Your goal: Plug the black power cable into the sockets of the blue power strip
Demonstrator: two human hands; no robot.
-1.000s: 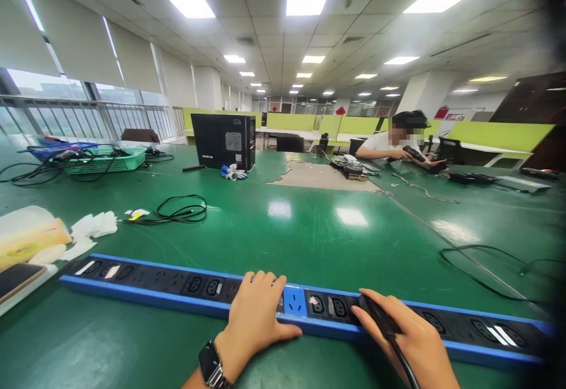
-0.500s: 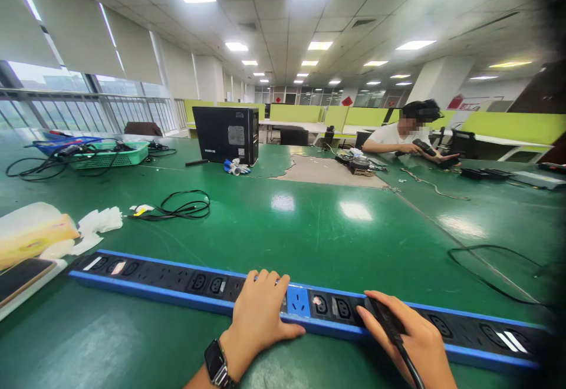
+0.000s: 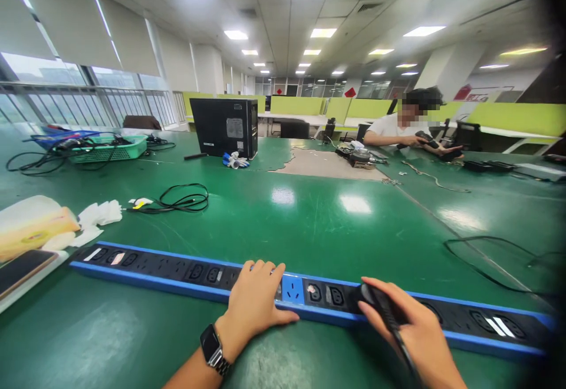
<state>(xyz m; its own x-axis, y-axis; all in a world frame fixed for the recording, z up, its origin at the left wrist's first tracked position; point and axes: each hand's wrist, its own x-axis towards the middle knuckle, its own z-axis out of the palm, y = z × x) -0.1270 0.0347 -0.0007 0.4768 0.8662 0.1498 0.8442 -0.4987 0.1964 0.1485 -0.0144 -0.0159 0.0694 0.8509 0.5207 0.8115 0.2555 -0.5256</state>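
A long blue and black power strip (image 3: 163, 266) lies across the green table in front of me, with several sockets along its top. Near its middle, my left hand (image 3: 256, 294) is wrapped over the strip, fingers on the far edge and thumb along the near side. My right hand (image 3: 411, 324) grips a black plug (image 3: 379, 302) over the sockets to the right of the blue socket panel (image 3: 292, 289). From the plug, a thick black cord runs down towards me under the hand. Whether the plug's pins sit inside a socket is hidden.
A phone (image 3: 26, 271) and a tissue pack (image 3: 39, 230) lie at the left. Beyond are a coiled black cable (image 3: 186, 198), a green basket (image 3: 115, 148) of cables, a computer case (image 3: 224, 128) and gloves (image 3: 236, 160). Another person (image 3: 393, 129) handles a dark object across the table.
The view has shifted slightly. My right hand and the plug have tilted a little over the strip, still in my grasp. My left hand keeps its place on the strip.
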